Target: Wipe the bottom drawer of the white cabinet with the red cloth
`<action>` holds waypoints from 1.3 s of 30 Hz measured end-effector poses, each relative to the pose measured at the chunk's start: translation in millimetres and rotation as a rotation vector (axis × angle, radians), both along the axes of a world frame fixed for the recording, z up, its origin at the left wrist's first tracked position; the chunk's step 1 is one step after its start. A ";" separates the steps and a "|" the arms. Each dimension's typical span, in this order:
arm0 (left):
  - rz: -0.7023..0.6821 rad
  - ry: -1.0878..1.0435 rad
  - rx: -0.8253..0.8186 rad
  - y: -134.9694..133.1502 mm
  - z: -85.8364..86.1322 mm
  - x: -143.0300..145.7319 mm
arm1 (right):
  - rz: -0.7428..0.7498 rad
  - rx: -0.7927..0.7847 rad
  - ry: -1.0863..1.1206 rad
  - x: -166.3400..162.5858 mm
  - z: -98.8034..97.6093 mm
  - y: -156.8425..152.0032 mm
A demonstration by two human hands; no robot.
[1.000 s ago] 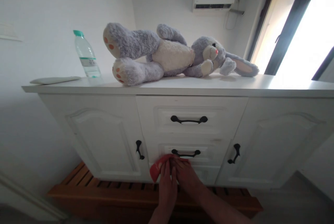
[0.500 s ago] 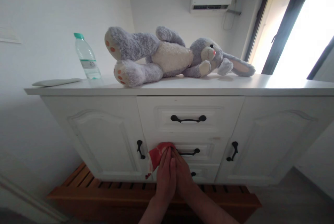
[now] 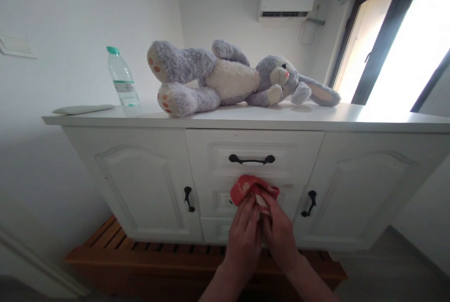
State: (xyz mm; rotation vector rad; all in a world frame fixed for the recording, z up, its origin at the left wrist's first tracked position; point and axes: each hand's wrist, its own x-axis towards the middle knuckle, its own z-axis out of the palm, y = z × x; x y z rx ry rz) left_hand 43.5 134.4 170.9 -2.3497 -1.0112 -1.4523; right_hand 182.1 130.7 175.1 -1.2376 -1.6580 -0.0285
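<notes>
Wiping is the step I judge to be in hand: I see both hands pressed side by side against the front of the white cabinet point(image 3: 140, 184), working a red cloth point(image 3: 253, 188) over the middle drawer point(image 3: 218, 199) of the 3 stacked in the centre column. The left hand point(image 3: 243, 236) lies flat with its fingers point(image 3: 246, 208) together and stretched upward onto the cloth; the right hand point(image 3: 279, 236) sits just beside it, touching it, fingers likewise closed up and laid over the cloth's right half, so the cloth is pinned to the drawer face under both sets of fingertips, not bunched in a fist. It covers most of that drawer's black handle, and its upper edge bulges just below the top drawer point(image 3: 253, 156), whose handle point(image 3: 251, 159) shows clear. I cannot tell whether either thumb hooks behind the fabric. To either side stand the 2 doors, each with its own short black pull, the left pull point(image 3: 188, 199) well apart from the cloth. On top lie a grey plush rabbit point(image 3: 225, 77) on its back, a water bottle point(image 3: 123, 77) upright near the wall, and a flat pale pad point(image 3: 82, 109) at the left end. As I read it, the next move calls for even pressure from both palms and a sweep that clears the handle without snagging the cloth on it.
</notes>
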 end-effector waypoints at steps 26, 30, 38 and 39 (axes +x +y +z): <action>0.039 0.220 -0.506 45.0 5.4 -26.0 | 0.078 -0.038 -0.869 -15.3 9.8 49.2; 0.028 0.197 -0.478 41.6 -5.7 -25.3 | 0.059 0.042 -0.811 -8.3 -2.8 45.0; 0.071 0.132 -0.293 34.8 -21.1 -16.7 | 0.043 0.088 -0.679 -4.2 -20.8 37.9; 0.069 0.136 -0.271 31.9 -21.6 -16.6 | 0.051 0.094 -0.663 -3.3 -21.6 34.9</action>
